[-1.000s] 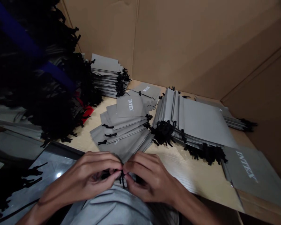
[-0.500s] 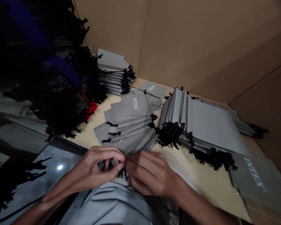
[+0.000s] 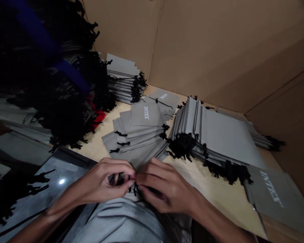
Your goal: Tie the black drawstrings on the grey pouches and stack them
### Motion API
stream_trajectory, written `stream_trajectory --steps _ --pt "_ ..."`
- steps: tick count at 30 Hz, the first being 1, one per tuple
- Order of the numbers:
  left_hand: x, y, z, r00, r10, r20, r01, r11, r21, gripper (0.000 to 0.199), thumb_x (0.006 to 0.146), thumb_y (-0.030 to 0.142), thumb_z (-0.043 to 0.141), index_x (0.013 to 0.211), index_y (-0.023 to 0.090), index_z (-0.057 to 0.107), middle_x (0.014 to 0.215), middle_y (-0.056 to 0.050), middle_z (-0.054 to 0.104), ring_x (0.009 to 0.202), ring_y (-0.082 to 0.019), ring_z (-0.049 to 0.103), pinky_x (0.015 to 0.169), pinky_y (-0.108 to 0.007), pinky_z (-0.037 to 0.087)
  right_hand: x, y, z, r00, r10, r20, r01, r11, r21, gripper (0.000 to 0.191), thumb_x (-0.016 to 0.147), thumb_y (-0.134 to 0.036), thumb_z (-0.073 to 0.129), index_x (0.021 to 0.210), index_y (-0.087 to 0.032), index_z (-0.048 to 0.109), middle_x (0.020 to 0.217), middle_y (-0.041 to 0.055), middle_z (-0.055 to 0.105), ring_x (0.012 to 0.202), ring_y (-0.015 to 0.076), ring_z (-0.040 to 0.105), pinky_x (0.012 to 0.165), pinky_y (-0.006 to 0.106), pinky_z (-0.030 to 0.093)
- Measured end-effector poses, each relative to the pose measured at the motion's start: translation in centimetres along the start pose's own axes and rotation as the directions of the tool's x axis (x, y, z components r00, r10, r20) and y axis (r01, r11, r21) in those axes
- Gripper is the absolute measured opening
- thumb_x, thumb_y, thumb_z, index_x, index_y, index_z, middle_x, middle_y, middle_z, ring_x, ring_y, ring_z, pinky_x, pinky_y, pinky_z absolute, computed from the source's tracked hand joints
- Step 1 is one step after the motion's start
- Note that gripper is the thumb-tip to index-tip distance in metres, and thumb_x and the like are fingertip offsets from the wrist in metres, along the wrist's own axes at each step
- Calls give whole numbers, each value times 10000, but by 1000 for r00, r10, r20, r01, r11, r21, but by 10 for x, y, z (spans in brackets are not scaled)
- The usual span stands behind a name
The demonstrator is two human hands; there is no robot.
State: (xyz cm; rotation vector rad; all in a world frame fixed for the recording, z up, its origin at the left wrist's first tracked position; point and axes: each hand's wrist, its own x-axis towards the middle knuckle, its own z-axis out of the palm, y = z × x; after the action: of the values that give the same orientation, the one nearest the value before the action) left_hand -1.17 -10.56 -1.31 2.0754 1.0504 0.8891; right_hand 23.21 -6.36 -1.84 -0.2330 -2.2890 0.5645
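Observation:
Close to my lap, my left hand (image 3: 111,180) is closed in a pinch, thumb against index finger, on a black drawstring (image 3: 135,191). My right hand (image 3: 167,185) meets it fingertip to fingertip, its fingers also closed on the cord. Loose cord ends hang below the fingertips; the exact grip point is partly hidden by the fingers. Just beyond both hands lies a fan of grey drawstring pouches (image 3: 131,130) with knotted black cords. On top of it is a pouch printed INTEX (image 3: 153,113).
To the right stands a thick stack of grey pouches (image 3: 225,131), with more printed pouches (image 3: 281,195) beyond the table edge. A smaller stack (image 3: 123,84) is at the back by the cardboard wall (image 3: 197,44). A large dark heap of corded pouches (image 3: 66,111) fills the left.
My right hand's fingers have lifted and spread slightly at the pinch, showing more of the gap beneath them. My left hand stays nearly still. The view has shifted a little.

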Motion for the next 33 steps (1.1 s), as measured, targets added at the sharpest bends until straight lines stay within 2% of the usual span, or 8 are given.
stream_trajectory --steps 5,9,12,15,18,24,29,33 --pt "4 -2 4 999 -23 -29 21 997 -77 148 897 67 646 895 180 742 786 -2 718 614 -90 588 522 -150 425 -6 2 4 990 -138 17 137 951 -278 214 1039 -82 605 1238 -94 682 947 95 775 853 217 647 686 345 572" --pt "3 -4 4 998 -65 -20 61 988 -140 138 922 85 659 935 175 762 765 9 709 576 -76 573 497 -136 415 -8 4 7 970 -245 -7 227 911 -344 160 1061 -108 610 1193 -80 694 946 102 776 907 222 673 757 347 603" --pt "2 -3 1 997 -43 -57 37 993 -114 139 936 81 681 937 178 781 785 -1 752 598 -80 615 521 -134 442 -9 4 6 988 -156 2 150 941 -303 179 1053 -93 585 1197 -88 692 932 100 754 870 219 637 684 334 567" --pt "2 -1 -3 997 7 -71 -12 997 -79 135 949 87 718 955 190 804 815 -12 790 648 -94 671 557 -138 479 -8 3 0 999 -43 13 45 984 -170 192 1029 -86 614 1202 -123 689 947 91 731 849 209 595 661 327 524" --pt "3 0 -8 1000 25 -15 -27 994 -104 118 930 90 754 947 198 798 812 -12 797 689 -114 713 592 -156 504 -5 1 -8 999 -37 23 40 992 -123 175 1032 -89 641 1177 -154 712 983 81 733 875 202 590 689 328 495" --pt "7 0 -10 997 25 76 -16 992 -121 149 869 61 752 911 204 761 808 2 772 669 -112 701 589 -179 481 -2 0 -19 997 -39 73 51 985 -168 184 1072 -132 599 1111 -216 757 991 60 722 901 208 586 697 347 450" --pt "10 6 -5 998 35 52 -32 998 -58 183 803 40 708 865 212 706 759 25 717 640 -110 639 578 -190 450 -1 0 -23 992 -24 122 49 979 -200 201 1055 -122 610 1132 -234 758 1009 45 721 897 209 574 682 359 422" --pt "10 10 0 999 25 30 -25 999 25 211 756 29 666 833 223 643 719 53 642 614 -96 570 563 -185 405 -2 -3 -19 992 3 127 20 985 -173 201 1050 -127 594 1198 -192 714 990 57 729 879 214 569 690 368 444"
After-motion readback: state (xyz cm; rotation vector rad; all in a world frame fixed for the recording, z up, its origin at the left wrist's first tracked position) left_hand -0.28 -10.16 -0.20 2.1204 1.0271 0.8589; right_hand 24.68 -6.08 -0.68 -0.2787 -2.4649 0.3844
